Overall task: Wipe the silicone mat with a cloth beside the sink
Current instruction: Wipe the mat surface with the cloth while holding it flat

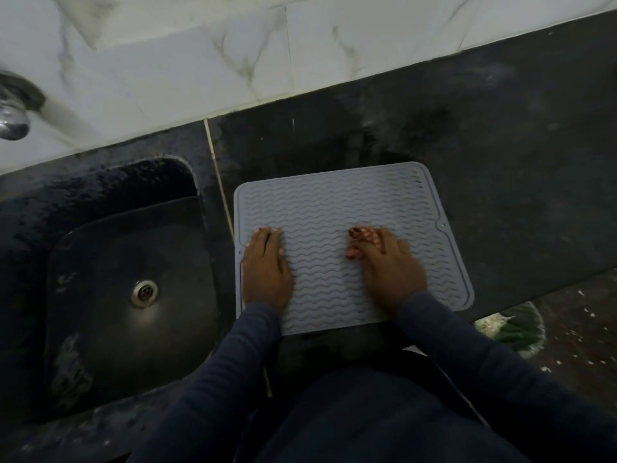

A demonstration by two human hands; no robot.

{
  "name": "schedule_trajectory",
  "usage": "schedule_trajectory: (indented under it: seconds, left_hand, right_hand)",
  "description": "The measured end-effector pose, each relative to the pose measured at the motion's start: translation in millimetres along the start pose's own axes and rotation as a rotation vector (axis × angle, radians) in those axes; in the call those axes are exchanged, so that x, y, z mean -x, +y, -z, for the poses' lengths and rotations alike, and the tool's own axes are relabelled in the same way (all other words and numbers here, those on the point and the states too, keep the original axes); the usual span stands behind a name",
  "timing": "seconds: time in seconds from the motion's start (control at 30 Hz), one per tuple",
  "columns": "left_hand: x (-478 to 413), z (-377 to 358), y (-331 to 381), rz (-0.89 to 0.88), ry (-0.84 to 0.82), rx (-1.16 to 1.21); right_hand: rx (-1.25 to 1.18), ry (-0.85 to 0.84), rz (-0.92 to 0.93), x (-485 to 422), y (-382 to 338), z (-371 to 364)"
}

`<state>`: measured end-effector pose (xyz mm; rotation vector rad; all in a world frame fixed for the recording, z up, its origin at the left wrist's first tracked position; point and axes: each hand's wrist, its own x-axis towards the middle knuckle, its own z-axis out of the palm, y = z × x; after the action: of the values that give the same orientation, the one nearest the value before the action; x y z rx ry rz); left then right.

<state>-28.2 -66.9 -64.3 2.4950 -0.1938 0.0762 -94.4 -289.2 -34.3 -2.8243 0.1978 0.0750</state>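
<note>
A pale grey square silicone mat (pixel 337 228) with wavy ridges and a raised rim lies flat on the dark stone counter (pixel 500 155), just to the right of the dark rectangular sink (pixel 100 262), its near edge at the counter's front edge. The left hand (pixel 266 269) rests palm down on the mat's left side, fingers straight and close together, holding nothing. The right hand (pixel 389 274) presses on the mat's middle-right area, its fingers curled over a small bunched red-and-white patterned cloth (pixel 360 242) — the cloth shows under and ahead of the fingertips, touching the ridges. Both arms wear dark blue long sleeves (pixel 467 345). A round metal drain (pixel 144 293) sits in the sink's floor, and a chrome tap (pixel 13 123) juts from the white marble-patterned wall tiles (pixel 200 61) at upper left — blurred.
</note>
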Motion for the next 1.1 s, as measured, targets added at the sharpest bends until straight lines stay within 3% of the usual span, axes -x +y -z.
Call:
schedule_trajectory:
  seconds: [0.13,0.2,0.27,0.33,0.43,0.5,0.63,0.73,0.87,0.97,1.1]
  left_hand:
    - [0.0,-1.2,0.0,-0.009,0.028,0.054]
    - [-1.3,-2.3,-3.9,0.015,0.022,0.089]
    - [-1.1,0.4,-6.1,0.058,0.013,0.170]
    - [0.8,4.5,-4.9,0.073,0.042,0.241]
    - [2.7,5.8,-3.0,-0.011,0.083,0.197]
    - [2.2,2.3,-3.7,-0.006,0.076,0.172]
    - [0.9,1.3,-2.3,-0.010,0.086,0.143]
    - [-1.1,0.3,-2.7,-0.018,0.109,0.064]
    - [-0.3,-0.6,-1.0,0.033,0.141,0.015]
    - [1.0,-1.0,2.3,0.089,0.129,-0.008]
    - [0.2,1.0,-1.2,0.091,0.160,0.051]
  right_hand:
    - [-0.142,0.062,-0.082,-9.1,20.2,11.6]
    - [-0.213,0.092,0.142,-12.7,-18.1,-0.1]
    - [-0.196,-0.017,0.343,-6.9,-69.3,-27.4]
    - [-0.129,-0.060,0.373,2.2,-91.2,-46.1]
    - [-0.032,-0.012,0.362,9.3,-51.5,-37.1]
    - [0.014,0.071,0.288,14.4,-4.7,-20.1]
    - [0.035,0.172,-0.042,26.1,72.6,16.9]
    - [0.069,0.170,-0.226,20.3,103.2,29.4]
    - [0.083,0.166,-0.186,12.2,127.6,32.2]
    - [0.084,0.140,-0.326,6.2,147.0,48.0]
    - [0.206,0.031,-0.364,-0.2,150.9,63.0]
